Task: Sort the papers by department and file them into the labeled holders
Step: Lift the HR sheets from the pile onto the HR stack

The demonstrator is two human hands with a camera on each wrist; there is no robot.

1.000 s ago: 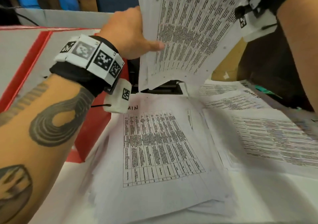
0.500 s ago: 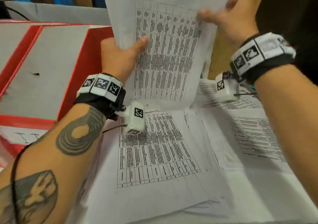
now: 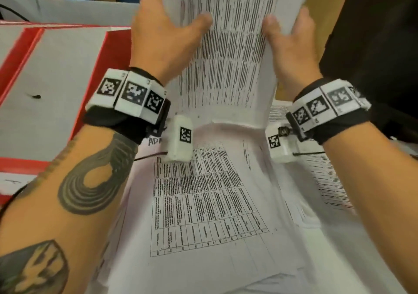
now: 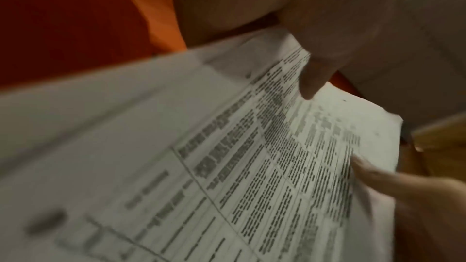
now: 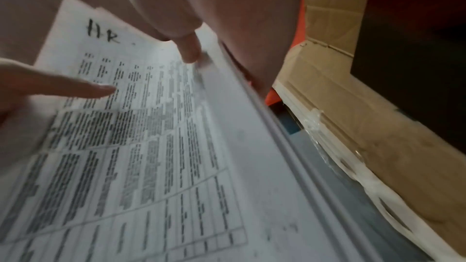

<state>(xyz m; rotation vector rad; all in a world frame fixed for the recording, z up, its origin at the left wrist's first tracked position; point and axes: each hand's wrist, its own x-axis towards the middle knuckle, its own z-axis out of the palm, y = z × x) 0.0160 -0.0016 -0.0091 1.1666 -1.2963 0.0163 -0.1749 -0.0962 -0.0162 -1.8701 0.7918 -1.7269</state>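
I hold a stack of printed table sheets [image 3: 228, 52] upright in front of me, handwritten "HR" at its top [image 5: 102, 33]. My left hand [image 3: 167, 43] grips its left edge, thumb lying on the front. My right hand [image 3: 289, 45] grips the right edge, thumb [image 5: 189, 49] on the front. In the left wrist view the left thumb [image 4: 312, 79] presses the page [image 4: 252, 166] and the right thumb shows at lower right. Below lies a pile marked "AD..." [image 3: 203, 194], and another pile [image 3: 328, 180] to its right.
A red-and-grey file holder [image 3: 52, 90] lies at the left, close beside the left wrist. Behind the held stack at the right stands a brown cardboard box [image 5: 353, 107] next to a dark object [image 3: 373, 45]. A grey wall runs along the back left.
The right hand slid down from the stack's top right corner to grip its right edge level with the left hand. The stack rose, so its "HR" heading left the head view.
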